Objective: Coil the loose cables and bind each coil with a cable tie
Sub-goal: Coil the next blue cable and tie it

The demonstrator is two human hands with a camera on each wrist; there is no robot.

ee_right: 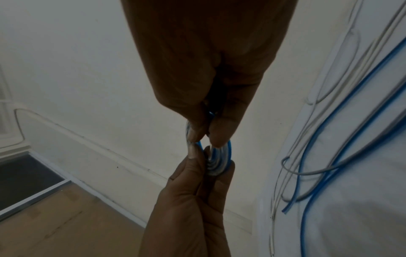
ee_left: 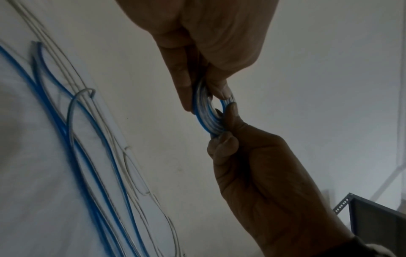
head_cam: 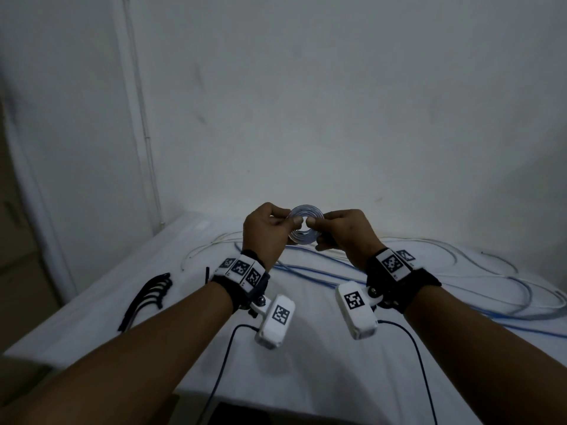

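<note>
I hold a small flat coil [head_cam: 304,213] of clear and blue cable above the table, upright between both hands. My left hand [head_cam: 291,227] pinches its left side with thumb in front. My right hand [head_cam: 313,226] pinches the right side the same way. In the left wrist view the coil [ee_left: 206,115] shows edge-on between the left hand [ee_left: 204,99] above and the right hand [ee_left: 226,121] below. In the right wrist view the coil [ee_right: 219,160] sits between the right hand [ee_right: 206,137] and the left hand [ee_right: 211,161]. Black cable ties [head_cam: 147,299] lie at the table's left.
Loose blue and pale cables [head_cam: 322,271] sprawl over the white-covered table [head_cam: 184,332] behind and right of my hands, also visible as loose cables [ee_left: 92,156] and loose cables [ee_right: 329,156]. A single black tie [head_cam: 207,274] lies near my left wrist. The wall stands close behind.
</note>
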